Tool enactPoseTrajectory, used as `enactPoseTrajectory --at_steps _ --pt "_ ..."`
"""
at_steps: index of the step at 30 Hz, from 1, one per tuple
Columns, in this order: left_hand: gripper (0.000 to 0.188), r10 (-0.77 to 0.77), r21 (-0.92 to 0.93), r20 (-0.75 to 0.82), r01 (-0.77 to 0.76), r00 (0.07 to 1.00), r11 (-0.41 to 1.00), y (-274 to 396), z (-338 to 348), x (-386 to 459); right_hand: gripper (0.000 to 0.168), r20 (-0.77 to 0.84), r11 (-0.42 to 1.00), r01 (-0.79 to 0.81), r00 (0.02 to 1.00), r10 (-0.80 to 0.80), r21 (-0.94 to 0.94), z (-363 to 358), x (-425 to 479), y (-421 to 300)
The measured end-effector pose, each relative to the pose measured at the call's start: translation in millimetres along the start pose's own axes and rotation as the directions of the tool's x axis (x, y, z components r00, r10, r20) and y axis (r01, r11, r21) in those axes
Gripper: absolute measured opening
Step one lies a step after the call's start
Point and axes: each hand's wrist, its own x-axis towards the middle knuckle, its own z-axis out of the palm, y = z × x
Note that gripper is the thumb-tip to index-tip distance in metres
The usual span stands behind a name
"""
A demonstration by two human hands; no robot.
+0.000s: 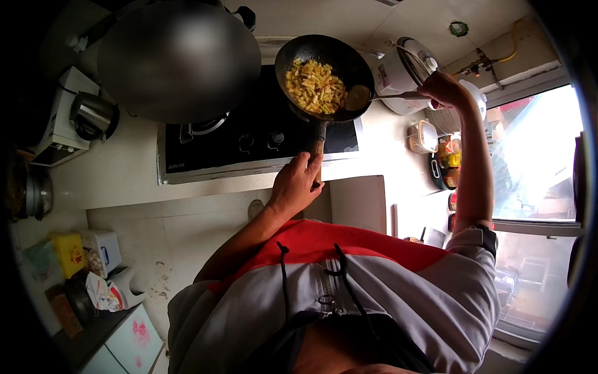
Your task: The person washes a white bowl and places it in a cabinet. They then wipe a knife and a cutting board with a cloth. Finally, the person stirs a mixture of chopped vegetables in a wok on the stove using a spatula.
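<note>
My left hand (299,182) grips the wooden handle (319,146) of a dark wok (359,65) that sits over the right side of the gas cooktop (299,145). Small chopped pieces of pale yellow-green food (315,86) are heaped in the wok's left and middle part. My right hand (446,90) is closed around the metal handle of a spatula (357,97), out to the right of the wok. The spatula's blade rests inside the wok by its right wall, beside the food.
A large blurred round shape (177,65) covers the cooktop's left side. An electric kettle (93,114) stands at the left. To the right are a rice cooker (392,79), a lidded plastic container (422,136), several condiment jars (450,161) and a window (537,154).
</note>
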Motion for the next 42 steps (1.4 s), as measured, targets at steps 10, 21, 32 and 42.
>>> enactPoseTrajectory --at_steps 10,21,32,42 --pt "0.068 0.0 -0.002 0.0 0.0 1.0 1.0 -2 1 1 0.021 -0.45 0.898 0.286 0.789 -0.419 -0.334 89 -24 -71" --pt "0.069 -0.023 0.001 -0.002 0.023 1.0 1.0 4 0 -1 0.018 -0.441 0.767 0.127 0.754 -0.487 -0.629 109 -53 -108" --pt "0.069 -0.026 -0.025 -0.027 0.025 0.999 0.999 2 2 -1 0.026 0.004 0.781 0.287 0.94 -0.342 -0.555 29 22 22" --pt "0.068 -0.035 0.007 -0.018 0.035 0.999 0.999 -1 1 -4 0.026 -0.435 0.961 0.108 0.875 -0.213 -0.254 45 -42 -83"
